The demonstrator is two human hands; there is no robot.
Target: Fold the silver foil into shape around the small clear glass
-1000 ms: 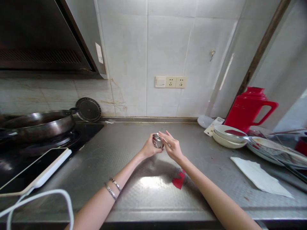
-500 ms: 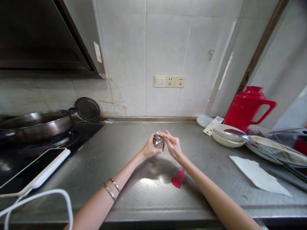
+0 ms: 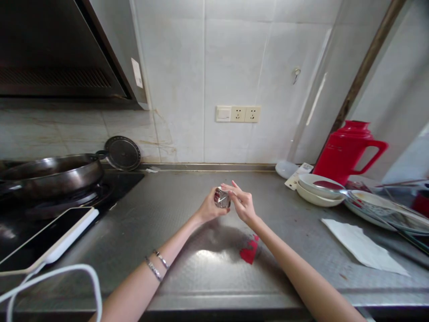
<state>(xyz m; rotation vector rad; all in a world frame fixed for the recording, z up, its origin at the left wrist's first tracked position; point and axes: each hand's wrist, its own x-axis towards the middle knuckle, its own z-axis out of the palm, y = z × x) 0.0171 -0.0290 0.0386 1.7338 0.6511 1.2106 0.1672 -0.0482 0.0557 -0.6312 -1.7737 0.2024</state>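
Observation:
Both hands meet above the middle of the steel counter (image 3: 161,223). My left hand (image 3: 210,207) is curled around a small shiny foil-wrapped item (image 3: 221,198). My right hand (image 3: 243,205) pinches at the wrapper's right side with thumb and forefinger, its other fingers raised. A red scrap (image 3: 249,253) lies on the counter under my right forearm. Two bracelets (image 3: 157,263) circle my left wrist.
At left a dark pan (image 3: 50,173) sits on the stove, with a phone (image 3: 47,237) and white cable (image 3: 67,277) in front. At right stand a red jug (image 3: 348,150), stacked bowls (image 3: 317,190), plates (image 3: 382,210) and a white paper (image 3: 362,246).
The hands have stayed in place; my fingers shifted slightly on the foil item, which has turned a little between them.

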